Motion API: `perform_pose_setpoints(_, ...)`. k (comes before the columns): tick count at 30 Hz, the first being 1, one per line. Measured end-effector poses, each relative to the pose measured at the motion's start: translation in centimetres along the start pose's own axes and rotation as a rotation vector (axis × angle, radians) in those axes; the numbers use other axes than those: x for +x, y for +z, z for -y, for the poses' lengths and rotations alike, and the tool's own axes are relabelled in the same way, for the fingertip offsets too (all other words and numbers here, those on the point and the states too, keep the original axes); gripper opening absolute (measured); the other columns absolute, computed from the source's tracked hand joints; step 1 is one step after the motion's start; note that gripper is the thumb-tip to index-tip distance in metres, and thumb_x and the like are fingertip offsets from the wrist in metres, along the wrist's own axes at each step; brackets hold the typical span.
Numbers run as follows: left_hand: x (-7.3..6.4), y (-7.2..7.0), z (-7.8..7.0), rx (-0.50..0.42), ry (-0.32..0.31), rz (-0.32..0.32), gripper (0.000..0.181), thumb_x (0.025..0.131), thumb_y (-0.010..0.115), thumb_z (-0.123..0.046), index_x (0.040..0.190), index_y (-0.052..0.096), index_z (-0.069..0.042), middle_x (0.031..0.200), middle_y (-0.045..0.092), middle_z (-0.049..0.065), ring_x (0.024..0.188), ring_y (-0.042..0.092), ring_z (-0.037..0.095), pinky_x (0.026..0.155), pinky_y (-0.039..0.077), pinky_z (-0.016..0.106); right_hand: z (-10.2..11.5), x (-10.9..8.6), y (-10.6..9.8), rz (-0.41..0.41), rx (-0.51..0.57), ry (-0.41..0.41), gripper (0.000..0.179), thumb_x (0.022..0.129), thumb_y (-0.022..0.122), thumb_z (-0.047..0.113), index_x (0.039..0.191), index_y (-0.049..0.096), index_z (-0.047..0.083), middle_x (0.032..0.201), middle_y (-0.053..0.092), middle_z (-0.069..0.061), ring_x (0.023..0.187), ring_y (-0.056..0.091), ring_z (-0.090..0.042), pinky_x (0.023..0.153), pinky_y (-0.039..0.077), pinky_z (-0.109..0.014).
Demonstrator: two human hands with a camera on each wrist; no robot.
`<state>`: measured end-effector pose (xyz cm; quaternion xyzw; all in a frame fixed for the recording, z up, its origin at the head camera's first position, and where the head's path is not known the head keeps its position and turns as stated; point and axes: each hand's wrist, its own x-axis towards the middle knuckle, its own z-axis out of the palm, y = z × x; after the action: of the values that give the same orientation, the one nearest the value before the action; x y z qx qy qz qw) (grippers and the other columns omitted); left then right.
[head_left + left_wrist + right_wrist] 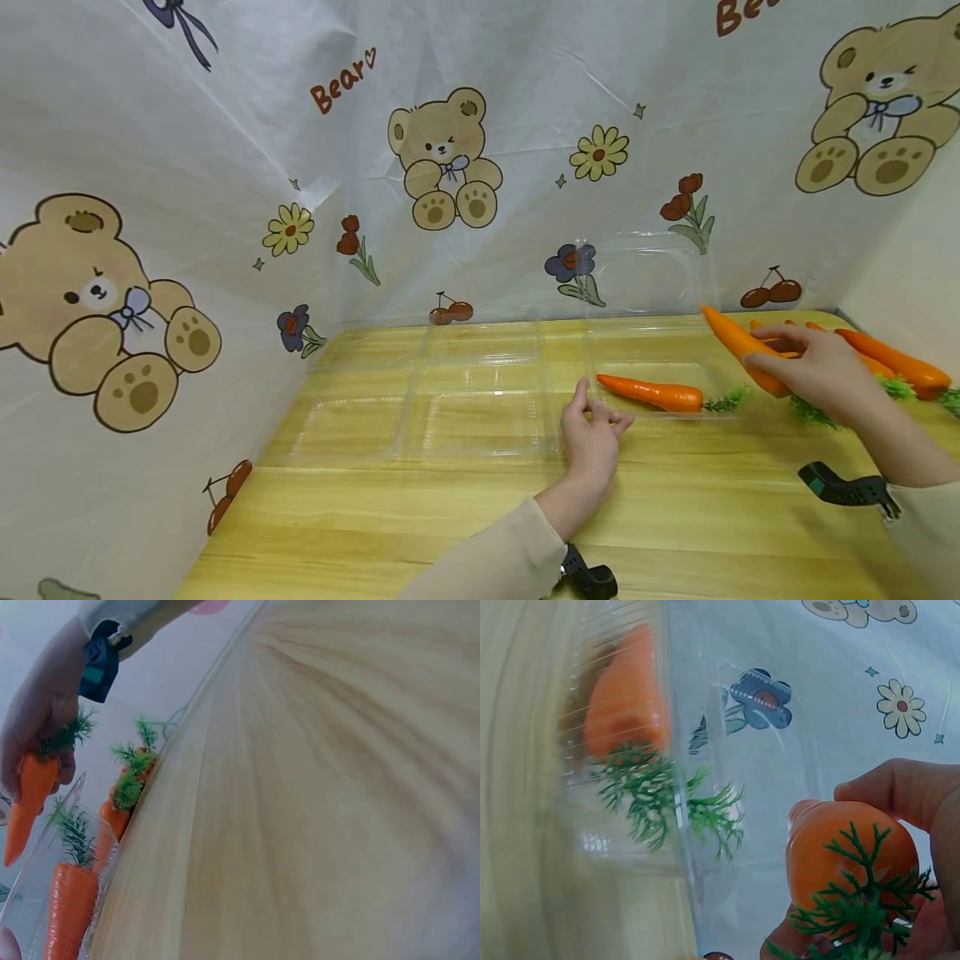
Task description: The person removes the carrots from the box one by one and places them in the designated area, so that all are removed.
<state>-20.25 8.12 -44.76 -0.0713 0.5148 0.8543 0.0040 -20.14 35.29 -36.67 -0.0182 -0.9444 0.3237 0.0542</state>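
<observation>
My right hand grips an orange toy carrot above the table, its tip pointing up and to the left. Its green leaves hang down by my palm in the right wrist view. A second carrot lies on its side in the right-hand clear plastic box, whose lid stands raised at the back. By the front left corner of this box is my left hand, with its fingers extended at the corner and nothing seen in its grasp. Only a fingertip of it shows in the left wrist view.
Several more carrots with green leaves lie in a pile at the right edge of the wooden table. Two more clear boxes stand side by side to the left. A bear-printed cloth hangs behind.
</observation>
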Motion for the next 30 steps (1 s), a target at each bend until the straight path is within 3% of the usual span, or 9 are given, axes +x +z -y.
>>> perform_pose_setpoints(1,0.0,0.0,0.0,0.003,0.005,0.002,0.053,0.104,0.046,0.007,0.156,0.043,-0.004,0.094,0.051,0.012,0.076,0.063,0.019,0.083,0.066,0.035,-0.2,-0.3,0.1,-0.016,-0.007,-0.001,0.068,0.102,0.064,0.043,0.145,0.05,-0.007,0.131,0.053,-0.044,0.075,0.061,-0.008,0.052,0.053,-0.029)
perform_pose_setpoints(4,0.0,-0.1,0.0,0.001,0.008,0.004,0.053,0.104,0.046,0.008,0.156,0.043,-0.004,0.095,0.051,0.012,0.077,0.062,0.019,0.083,0.066,0.035,-1.0,-1.1,0.2,-0.063,-0.029,-0.002,0.066,0.101,0.066,0.041,0.143,0.052,-0.009,0.13,0.055,-0.043,0.081,0.065,-0.02,0.053,0.051,-0.025)
perform_pose_setpoints(8,0.0,-0.1,-0.1,-0.004,0.001,0.002,0.054,0.104,0.045,0.008,0.156,0.042,-0.005,0.096,0.05,0.012,0.079,0.06,0.019,0.084,0.066,0.035,-2.0,-2.1,0.6,-0.115,-0.047,0.013,0.067,0.1,0.067,0.042,0.14,0.053,-0.01,0.128,0.057,-0.04,0.095,0.062,-0.043,0.054,0.05,-0.022)
perform_pose_setpoints(12,-0.1,-0.1,0.0,-0.003,-0.001,-0.001,0.054,0.104,0.046,0.008,0.156,0.043,-0.005,0.095,0.051,0.012,0.079,0.061,0.018,0.083,0.066,0.035,-3.3,-3.3,0.9,-0.144,-0.03,0.023,0.065,0.099,0.068,0.039,0.139,0.054,-0.011,0.127,0.057,-0.042,0.085,0.065,-0.023,0.052,0.052,-0.024)
perform_pose_setpoints(14,-0.2,0.0,0.1,-0.005,-0.005,-0.003,0.053,0.104,0.046,0.008,0.156,0.043,-0.005,0.095,0.051,0.012,0.078,0.061,0.018,0.083,0.066,0.034,-4.0,-3.9,0.8,-0.15,-0.03,0.037,0.065,0.099,0.068,0.037,0.139,0.053,-0.012,0.128,0.056,-0.043,0.084,0.064,-0.024,0.052,0.052,-0.024)
perform_pose_setpoints(15,-0.2,0.0,0.1,-0.006,-0.007,-0.006,0.053,0.104,0.046,0.008,0.156,0.044,-0.005,0.096,0.05,0.012,0.078,0.06,0.018,0.083,0.066,0.034,-4.3,-4.2,0.8,-0.151,-0.032,0.049,0.066,0.1,0.068,0.037,0.14,0.052,-0.012,0.128,0.055,-0.043,0.085,0.063,-0.026,0.052,0.052,-0.026)
perform_pose_setpoints(19,-0.3,0.0,0.0,-0.02,-0.017,-0.006,0.053,0.105,0.046,0.007,0.156,0.043,-0.006,0.099,0.049,0.012,0.079,0.058,0.018,0.084,0.066,0.035,-5.2,-5.2,0.7,-0.158,-0.056,0.117,0.073,0.101,0.065,0.041,0.144,0.046,-0.014,0.133,0.049,-0.044,0.1,0.053,-0.054,0.059,0.056,-0.038)
perform_pose_setpoints(23,-0.3,0.0,-0.1,-0.017,-0.02,-0.005,0.053,0.105,0.046,0.007,0.157,0.043,-0.006,0.098,0.049,0.011,0.079,0.058,0.018,0.085,0.066,0.035,-5.9,-5.7,0.7,-0.165,-0.065,0.189,0.078,0.102,0.062,0.045,0.149,0.039,-0.013,0.135,0.044,-0.043,0.101,0.051,-0.057,0.065,0.056,-0.049)
perform_pose_setpoints(30,-0.2,0.0,-0.2,-0.01,-0.016,0.002,0.053,0.105,0.047,0.006,0.157,0.042,-0.007,0.095,0.048,0.008,0.08,0.058,0.018,0.085,0.066,0.036,-7.3,-6.3,0.9,-0.192,-0.01,0.242,0.078,0.104,0.06,0.041,0.151,0.034,-0.015,0.137,0.039,-0.047,0.097,0.053,-0.054,0.058,0.055,-0.038)
